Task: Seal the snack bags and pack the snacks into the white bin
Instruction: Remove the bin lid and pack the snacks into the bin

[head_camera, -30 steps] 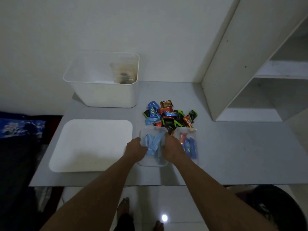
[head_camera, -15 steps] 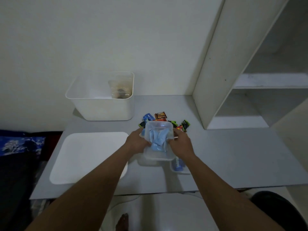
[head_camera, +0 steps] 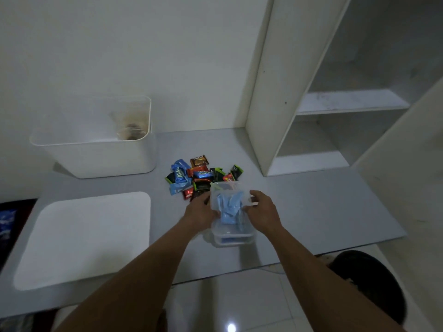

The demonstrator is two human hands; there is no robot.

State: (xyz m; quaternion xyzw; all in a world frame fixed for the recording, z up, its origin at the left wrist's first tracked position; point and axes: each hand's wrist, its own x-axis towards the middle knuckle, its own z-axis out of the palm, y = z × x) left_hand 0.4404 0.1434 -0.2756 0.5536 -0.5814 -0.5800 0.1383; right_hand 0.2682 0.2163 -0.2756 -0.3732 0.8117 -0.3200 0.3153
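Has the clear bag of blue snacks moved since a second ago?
Yes: the clear bag of blue snacks has been lifted and shifted right relative to the snack pile, now over the second bag.

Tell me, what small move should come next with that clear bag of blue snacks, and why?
Probably press the top of the clear snack bag shut first: the left hand and right hand hold it by its sides, its mouth looks open, and the white bin stands farther back.
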